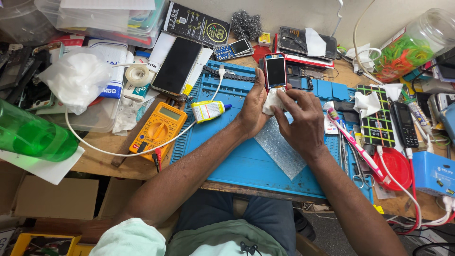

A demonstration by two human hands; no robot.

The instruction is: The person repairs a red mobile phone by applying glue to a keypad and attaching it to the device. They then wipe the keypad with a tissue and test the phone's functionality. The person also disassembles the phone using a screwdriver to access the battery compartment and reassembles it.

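Phone point(275, 71), small and red-edged with a dark screen, stands over the blue work mat point(227, 156), its lower end clasped in my left hand point(252, 108). My right hand point(303, 121) pinches a white cloth point(271, 102) against its base. Bubble wrap point(279, 149) lies beneath my wrists; a glue bottle point(207, 110) and yellow multimeter point(159, 130) sit left.

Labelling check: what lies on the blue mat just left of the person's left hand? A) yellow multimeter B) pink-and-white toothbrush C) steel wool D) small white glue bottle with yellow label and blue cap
D: the small white glue bottle with yellow label and blue cap lies on its side on the blue silicone work mat, just left of the left hand.
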